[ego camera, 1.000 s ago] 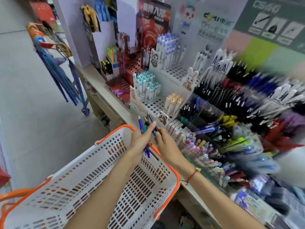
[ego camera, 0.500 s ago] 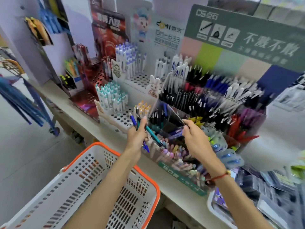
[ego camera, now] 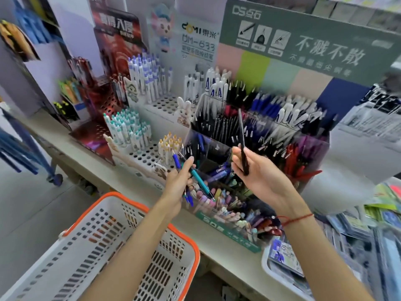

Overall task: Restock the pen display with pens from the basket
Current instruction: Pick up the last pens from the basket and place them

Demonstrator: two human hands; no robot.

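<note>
While the left hand (ego camera: 180, 181) grips a small bundle of pens (ego camera: 191, 177), among them a teal-barrelled one and a blue one, the right hand (ego camera: 258, 172) holds a single slim black pen (ego camera: 243, 146) upright, thumb and fingers curled round its lower end. That pen stands in the air in front of the clear acrylic tiered pen display (ego camera: 312, 146), its top level with the rows of black pens (ego camera: 219, 124) in the upper tiers. The white perforated plastic basket with an orange rim (ego camera: 121, 205) sits below the left forearm, beside the pale counter edge (ego camera: 121, 183); no pens can be made out inside it from this angle.

The step in hand looks like placing: one pen has been singled out and is being carried toward its slot. The next move probably calls for matching it to the compartment of like black pens, then lowering it tip-down into a gap without knocking the neighbours. The bundle waits in the left hand for sorting afterwards.
</note>
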